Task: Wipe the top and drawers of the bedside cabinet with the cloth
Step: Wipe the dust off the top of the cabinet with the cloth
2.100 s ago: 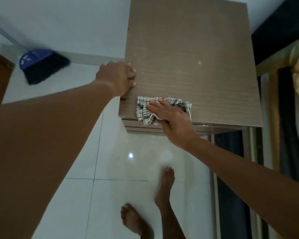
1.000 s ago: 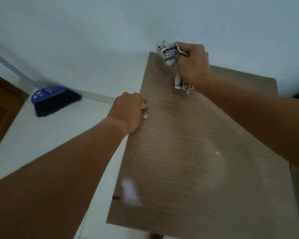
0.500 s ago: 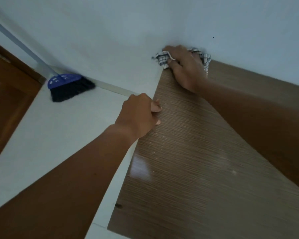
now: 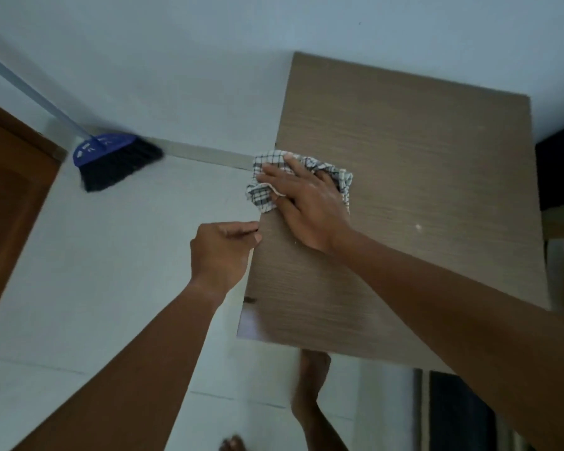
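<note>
The brown wood-grain top of the bedside cabinet [image 4: 420, 177] fills the right half of the head view. A crumpled black-and-white checked cloth [image 4: 262, 193] lies at the top's left edge and hangs slightly over it. My right hand [image 4: 306, 203] presses flat on the cloth, fingers spread toward the left. Just below it, my left hand [image 4: 220, 252] is curled, fingertips touching the cabinet's left edge. The drawers are hidden under the top.
A broom with a blue head and black bristles [image 4: 118, 161] leans against the white wall at the left. A brown wooden door [image 4: 10, 196] stands at the far left. My bare feet [image 4: 310, 385] are on the white tiled floor below the cabinet's front edge. Dark bed parts lie at right.
My right hand has dragged the cloth from the cabinet's far left corner toward me along the left edge. My left hand has slid off the top to its edge.
</note>
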### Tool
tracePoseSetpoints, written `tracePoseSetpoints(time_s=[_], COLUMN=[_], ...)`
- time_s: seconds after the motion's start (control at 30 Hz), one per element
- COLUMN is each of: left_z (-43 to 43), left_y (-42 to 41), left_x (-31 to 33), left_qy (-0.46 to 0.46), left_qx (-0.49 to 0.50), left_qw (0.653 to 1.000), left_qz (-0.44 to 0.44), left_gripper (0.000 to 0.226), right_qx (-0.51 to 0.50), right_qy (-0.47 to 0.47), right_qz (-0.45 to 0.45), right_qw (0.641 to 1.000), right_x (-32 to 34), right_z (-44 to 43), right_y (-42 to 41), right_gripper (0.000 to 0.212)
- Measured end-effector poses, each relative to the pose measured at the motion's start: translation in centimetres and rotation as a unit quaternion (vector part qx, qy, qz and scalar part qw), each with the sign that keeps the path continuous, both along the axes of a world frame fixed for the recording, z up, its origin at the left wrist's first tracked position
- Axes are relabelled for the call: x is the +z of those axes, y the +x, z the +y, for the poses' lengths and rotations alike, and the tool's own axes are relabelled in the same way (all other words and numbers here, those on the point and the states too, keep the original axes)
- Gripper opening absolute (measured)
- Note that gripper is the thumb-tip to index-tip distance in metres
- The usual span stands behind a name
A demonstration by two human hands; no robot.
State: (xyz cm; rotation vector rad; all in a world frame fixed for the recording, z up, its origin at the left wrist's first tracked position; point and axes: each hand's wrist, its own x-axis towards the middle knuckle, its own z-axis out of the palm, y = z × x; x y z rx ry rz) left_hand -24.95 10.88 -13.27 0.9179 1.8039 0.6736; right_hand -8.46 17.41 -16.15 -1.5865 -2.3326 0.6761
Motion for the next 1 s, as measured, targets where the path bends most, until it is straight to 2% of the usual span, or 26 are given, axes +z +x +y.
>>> tracePoseSetpoints(time_s=[0.07,0.2,0.4,0.5,0.63,0.7,0.87,1.0], left_z=[-2.8,-9.0,-13.1,-13.0,-12.9,-12.9,-13.4,-13.9], left_y=[-1.2,-4.5,-6.2,-6.2,-5.5,-4.9,-2.6,-2.3], left_x=[-0.3,-1.3,-1.3,-1.4,-0.1,-0.2,-0.4,-0.2], left_qy=[-0.005,-0.047,-0.046,-0.044,-0.104,-0.091,-0.017,-0.031], left_qx=[-0.028,-0.086,-0.133,-0.127,-0.116,-0.1,-0.049,-0.033], left_qw=[1.0,0.993,0.988,0.988,0.977,0.982,0.998,0.999], left_qz=[0.006,-0.067,-0.063,-0.079,-0.149,-0.132,0.025,0.028], left_gripper=[0.022,0.02,0.013,0.016,0.02,0.02,0.02,0.023], right_qx=[-0.011,-0.031,-0.022,-0.032,-0.033,-0.034,-0.049,-0.126], right_qy=[-0.002,-0.011,0.007,0.042,0.132,0.172,0.215,0.2], right_qz=[0.005,0.002,-0.01,-0.014,-0.043,-0.056,-0.073,-0.043], right_qw=[1.0,0.999,1.0,0.999,0.99,0.983,0.973,0.971], right_x=[0.1,0.5,-0.2,-1.0,-2.2,-2.9,-3.4,-2.9], right_z=[-3.8,-11.1,-19.6,-21.7,-23.5,-24.2,-25.5,-27.2], right_y=[-0.9,-2.7,-4.0,-3.5,-1.8,-0.4,2.9,3.9], right_gripper=[0.043,0.044,0.045,0.046,0.056,0.06,0.064,0.07])
